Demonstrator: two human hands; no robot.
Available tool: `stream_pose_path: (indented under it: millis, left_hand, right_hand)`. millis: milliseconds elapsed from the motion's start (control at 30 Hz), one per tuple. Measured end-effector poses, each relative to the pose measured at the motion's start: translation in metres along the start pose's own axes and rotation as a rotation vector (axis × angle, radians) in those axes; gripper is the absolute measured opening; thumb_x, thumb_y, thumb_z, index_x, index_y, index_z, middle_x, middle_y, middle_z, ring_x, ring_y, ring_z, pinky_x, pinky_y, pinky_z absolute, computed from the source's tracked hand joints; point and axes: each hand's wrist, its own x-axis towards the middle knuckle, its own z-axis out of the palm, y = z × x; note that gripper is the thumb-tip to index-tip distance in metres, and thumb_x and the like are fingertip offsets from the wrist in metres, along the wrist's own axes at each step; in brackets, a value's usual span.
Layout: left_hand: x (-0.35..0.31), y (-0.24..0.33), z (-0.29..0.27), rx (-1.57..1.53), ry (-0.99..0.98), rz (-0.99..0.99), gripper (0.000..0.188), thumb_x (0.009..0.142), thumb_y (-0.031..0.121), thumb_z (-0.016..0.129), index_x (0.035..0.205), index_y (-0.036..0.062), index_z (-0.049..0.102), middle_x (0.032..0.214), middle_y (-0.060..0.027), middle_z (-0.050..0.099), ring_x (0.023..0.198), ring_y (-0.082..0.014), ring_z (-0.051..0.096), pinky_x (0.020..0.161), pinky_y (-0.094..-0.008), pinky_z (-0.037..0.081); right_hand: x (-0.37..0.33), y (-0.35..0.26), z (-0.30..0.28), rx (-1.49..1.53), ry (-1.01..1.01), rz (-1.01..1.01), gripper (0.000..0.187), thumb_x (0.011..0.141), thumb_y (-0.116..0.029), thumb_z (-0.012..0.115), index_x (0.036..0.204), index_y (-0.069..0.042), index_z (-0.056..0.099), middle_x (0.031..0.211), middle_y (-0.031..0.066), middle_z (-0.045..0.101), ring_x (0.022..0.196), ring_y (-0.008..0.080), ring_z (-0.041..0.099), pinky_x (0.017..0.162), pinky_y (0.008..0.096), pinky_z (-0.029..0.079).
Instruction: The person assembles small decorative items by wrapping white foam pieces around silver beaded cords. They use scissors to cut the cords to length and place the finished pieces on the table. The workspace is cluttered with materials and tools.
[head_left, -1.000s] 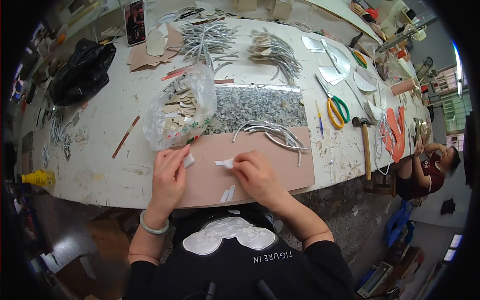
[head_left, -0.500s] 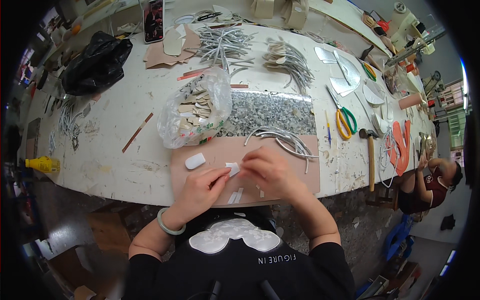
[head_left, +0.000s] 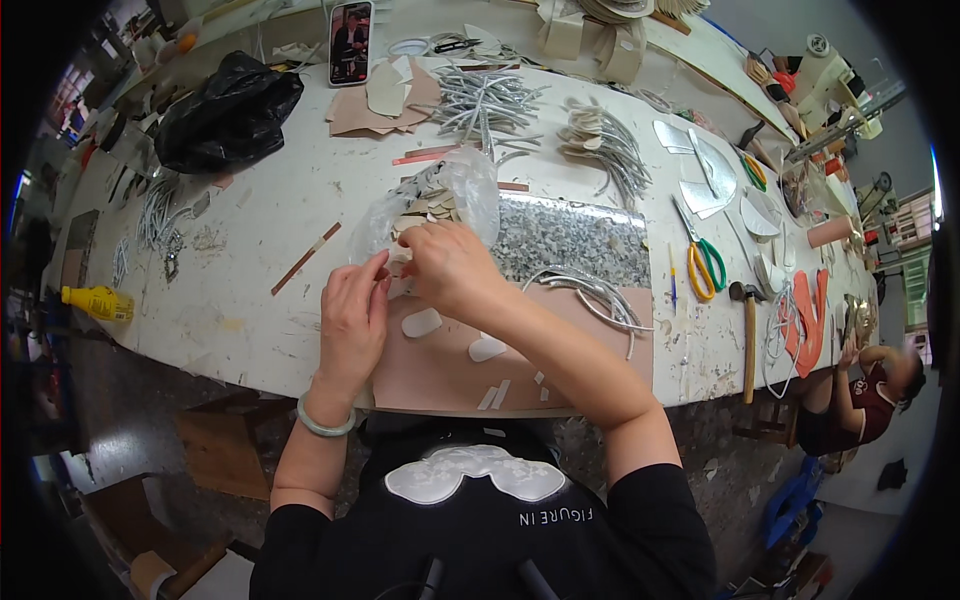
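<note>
White worktable (head_left: 255, 350) with worn, stained top spreads wide, and its near edge curves above a dark floor (head_left: 715, 445). On it lies a see-through bag (head_left: 470, 190) with cream pieces (head_left: 436, 208) inside. The right hand (head_left: 448, 262) is at the near side of this bag, in front of it, and the left hand (head_left: 352, 310) is just beside, also at the near side. Both hands have fingers bent narrow, tips close together; whether they pinch something, I cannot tell. Nearer to the person than the bag, two white rounded pieces (head_left: 422, 322) lie on a pinkish board (head_left: 430, 375), which reaches about the table's near edge. Right of the bag is a speckled slab (head_left: 575, 240); farther right, scissors (head_left: 695, 238) and a hammer (head_left: 749, 340) leave narrower space. Beyond the bag, silver cords (head_left: 487, 110) are heaped. Left of the bag, a broad stretch gives room for moving, with one brown strip (head_left: 306, 259) on it, as far as the yellow bottle (head_left: 97, 302) near the edge
</note>
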Motion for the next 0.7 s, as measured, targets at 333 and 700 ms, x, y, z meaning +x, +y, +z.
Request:
stream_pose_path:
  millis: [333, 700]
  left_hand:
    - [0.003, 0.007, 0.002, -0.073, 0.002, -0.074, 0.034, 0.085, -0.001, 0.06, 0.119, 0.0035, 0.061, 0.096, -0.009, 0.064, 0.094, -0.0237, 0.056, 0.082, -0.0355, 0.046]
    - [0.03, 0.011, -0.018, -0.246, -0.056, -0.2, 0.02, 0.088, 0.015, 0.063, 0.108, 0.0103, 0.068, 0.091, -0.0013, 0.069, 0.086, -0.0175, 0.059, 0.086, -0.033, 0.033]
  right_hand:
    - [-0.008, -0.002, 0.005, 0.202, -0.025, 0.095, 0.022, 0.079, -0.008, 0.068, 0.099, -0.001, 0.065, 0.087, 0.0143, 0.064, 0.084, 0.033, 0.061, 0.072, 0.0417, 0.049]
    - [-0.007, -0.01, -0.027, 0.379, 0.227, -0.055, 0.015, 0.085, -0.006, 0.063, 0.099, -0.005, 0.059, 0.086, 0.0109, 0.065, 0.078, 0.0303, 0.063, 0.072, 0.038, 0.048]
